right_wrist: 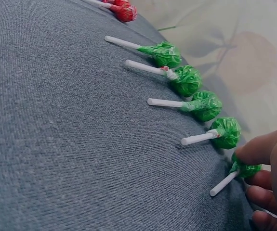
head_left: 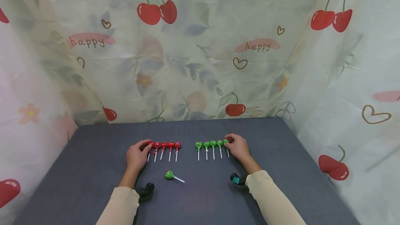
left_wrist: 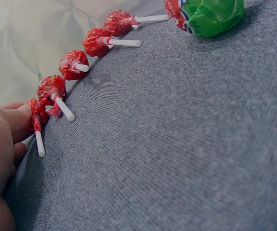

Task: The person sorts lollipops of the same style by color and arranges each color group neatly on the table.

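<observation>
A row of several red-wrapped lollipops (head_left: pixel 164 144) lies left of centre on the table, white sticks toward me. At its left end my left hand (head_left: pixel 136 155) pinches the outermost red lollipop (left_wrist: pixel 36 115) by its wrapped head, thumb and fingers on either side. To the right runs a matching row of green lollipops (head_left: pixel 213 143). My right hand (head_left: pixel 239 147) holds the rightmost green lollipop (right_wrist: pixel 246 168) between thumb and fingers, partly hiding its head. Nearer to me, between the arms, a single green lollipop (head_left: pixel 169 175) lies with its stick pointing right.
Dark grey cloth covers the table (head_left: pixel 200 200). Behind it and at both sides hangs a pale curtain (head_left: pixel 193 79) printed with cherries and hearts. A black strap device (head_left: pixel 239 179) sits on the right wrist, another (head_left: pixel 146 190) on the left.
</observation>
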Demonstrator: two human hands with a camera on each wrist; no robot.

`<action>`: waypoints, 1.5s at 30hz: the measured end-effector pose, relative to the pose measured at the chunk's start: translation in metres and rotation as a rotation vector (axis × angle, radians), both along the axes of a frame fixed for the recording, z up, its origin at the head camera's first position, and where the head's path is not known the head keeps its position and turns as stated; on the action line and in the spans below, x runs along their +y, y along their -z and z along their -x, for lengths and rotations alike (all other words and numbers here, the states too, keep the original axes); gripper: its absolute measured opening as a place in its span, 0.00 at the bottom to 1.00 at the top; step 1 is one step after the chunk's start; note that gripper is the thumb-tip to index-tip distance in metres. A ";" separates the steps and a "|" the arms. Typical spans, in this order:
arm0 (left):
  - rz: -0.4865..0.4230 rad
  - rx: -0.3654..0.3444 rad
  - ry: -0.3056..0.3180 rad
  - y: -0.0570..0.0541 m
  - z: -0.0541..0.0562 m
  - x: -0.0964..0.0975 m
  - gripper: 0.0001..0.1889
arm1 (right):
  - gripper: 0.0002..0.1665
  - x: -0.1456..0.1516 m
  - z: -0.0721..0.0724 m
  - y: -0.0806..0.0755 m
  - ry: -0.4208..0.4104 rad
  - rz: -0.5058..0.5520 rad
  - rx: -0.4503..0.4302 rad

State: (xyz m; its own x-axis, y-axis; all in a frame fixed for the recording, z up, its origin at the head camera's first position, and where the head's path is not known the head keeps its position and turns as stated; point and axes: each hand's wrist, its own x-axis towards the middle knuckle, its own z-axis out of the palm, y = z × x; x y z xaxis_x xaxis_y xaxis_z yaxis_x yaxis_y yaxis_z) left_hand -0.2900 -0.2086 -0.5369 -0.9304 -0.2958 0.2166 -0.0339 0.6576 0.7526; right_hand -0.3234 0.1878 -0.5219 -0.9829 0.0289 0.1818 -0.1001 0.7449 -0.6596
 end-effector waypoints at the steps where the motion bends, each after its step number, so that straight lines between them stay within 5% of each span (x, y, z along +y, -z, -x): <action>1: -0.002 0.001 0.003 0.000 0.000 0.000 0.14 | 0.12 0.000 0.000 0.000 -0.002 -0.001 0.001; 28: -0.001 -0.002 0.003 0.001 0.001 0.000 0.14 | 0.12 -0.001 0.001 -0.003 0.004 0.046 0.013; 45: -0.001 0.001 0.006 0.002 0.001 -0.001 0.14 | 0.11 -0.011 -0.007 -0.031 0.000 0.137 0.144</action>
State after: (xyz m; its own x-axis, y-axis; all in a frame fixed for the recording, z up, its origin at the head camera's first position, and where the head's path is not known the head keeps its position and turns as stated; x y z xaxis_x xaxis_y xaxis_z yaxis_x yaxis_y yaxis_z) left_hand -0.2912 -0.2094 -0.5385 -0.9319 -0.2904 0.2174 -0.0291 0.6572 0.7532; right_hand -0.3165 0.1766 -0.4907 -0.9469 0.0636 0.3150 -0.2006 0.6489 -0.7340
